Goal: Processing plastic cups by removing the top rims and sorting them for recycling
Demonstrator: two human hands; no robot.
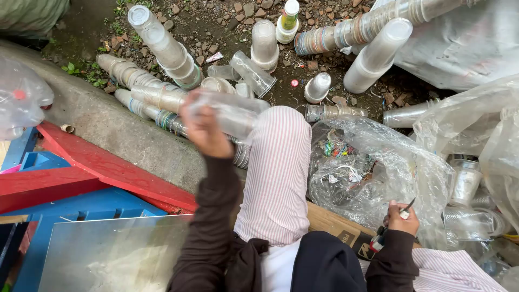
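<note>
A: Hands first. Left hand (204,128) raised over the striped knee, its grip closed around a clear, crumpled plastic cup (230,114), blurred.

B: Right hand?

A: Right hand (403,219) low by the hip, fingers pinched on a small dark-handled cutter (401,212), blade end up. Just left of it, a clear plastic bag of coloured scraps and cut rims (357,167).

B: Progress?

A: Judging by the ground: several long nested stacks of clear cups (162,46) lie beyond the left grip, apparently sorted. Loose clear cups (465,184) past the right grip seem left to handle.
</note>
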